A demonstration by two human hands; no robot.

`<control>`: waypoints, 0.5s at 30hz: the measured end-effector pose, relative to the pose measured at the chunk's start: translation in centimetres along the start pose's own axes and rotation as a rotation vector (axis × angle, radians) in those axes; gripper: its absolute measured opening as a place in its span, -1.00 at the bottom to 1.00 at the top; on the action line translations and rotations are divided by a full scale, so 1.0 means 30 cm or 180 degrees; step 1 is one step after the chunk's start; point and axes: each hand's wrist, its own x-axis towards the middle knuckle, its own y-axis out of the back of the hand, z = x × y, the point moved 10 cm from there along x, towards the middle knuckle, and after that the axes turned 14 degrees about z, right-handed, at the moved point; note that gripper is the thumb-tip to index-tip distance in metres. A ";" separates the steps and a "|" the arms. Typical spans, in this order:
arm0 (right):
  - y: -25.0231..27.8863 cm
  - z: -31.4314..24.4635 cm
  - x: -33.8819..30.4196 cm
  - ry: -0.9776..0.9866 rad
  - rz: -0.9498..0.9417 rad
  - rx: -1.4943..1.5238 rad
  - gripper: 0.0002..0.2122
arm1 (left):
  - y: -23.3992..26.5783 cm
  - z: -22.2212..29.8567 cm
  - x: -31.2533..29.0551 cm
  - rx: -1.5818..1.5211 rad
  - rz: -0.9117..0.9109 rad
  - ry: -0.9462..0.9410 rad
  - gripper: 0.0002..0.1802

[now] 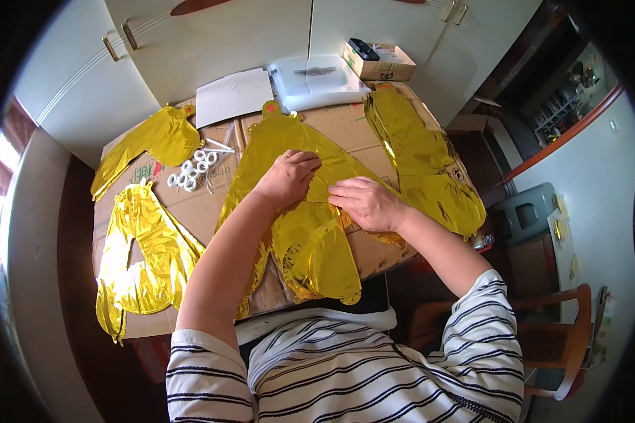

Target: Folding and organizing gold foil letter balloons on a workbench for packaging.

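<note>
Central gold foil piece (pixel 279 137): flat and creased beneath both hands, its narrow end beyond them and its wider, crumpled end on the near side.
Left hand (pixel 287 182): fingers bent together on the foil; I cannot tell whether they pinch it.
Right hand (pixel 369 206): just beside the left, a small gap between the two, fingers bent over a fold; its grip is also hidden.
Bench: spread with printed cardboard (pixel 335 127), bare in patches beyond and left of the hands.
White rings (pixel 192 176): a cluster left of the left hand, beside thin white sticks (pixel 219 146).
Left foil: a matte gold piece (pixel 144 141) beyond the rings; a shinier gold piece (pixel 148 282) nearer the body, beside the left forearm.
Right foil: a long gold piece (pixel 416 151) to the right of and beyond the right hand.
Far edge: beyond the hands, a white sheet (pixel 233 96), a clear plastic packet (pixel 316 83) and an open box (pixel 382 69) holding a black object (pixel 363 49).
Room: pale cabinets (pixel 233 42) behind the bench; a wooden chair (pixel 577 338) right of the right arm.
In the way: both hands hide part of the central foil.
</note>
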 end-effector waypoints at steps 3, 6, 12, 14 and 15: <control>0.000 0.023 0.000 -0.0363 0.0006 0.0230 -0.66 | 0.002 -0.003 -0.001 -0.0017 -0.0006 0.0033 -0.64; 0.010 0.036 -0.003 -0.0957 0.0058 0.0431 -0.64 | 0.003 -0.016 -0.002 -0.0076 0.0005 0.0135 -0.63; 0.006 0.000 -0.014 -0.0454 0.0293 0.0219 -0.63 | 0.006 -0.006 0.004 -0.0148 0.0039 0.0157 -0.73; 0.006 -0.007 -0.013 -0.0377 0.0332 0.0147 -0.63 | 0.004 -0.009 0.002 -0.0174 0.0045 0.0109 -0.77; 0.004 -0.003 -0.016 -0.0386 0.0331 0.0164 -0.62 | 0.007 -0.005 0.004 -0.0153 0.0044 0.0111 -0.79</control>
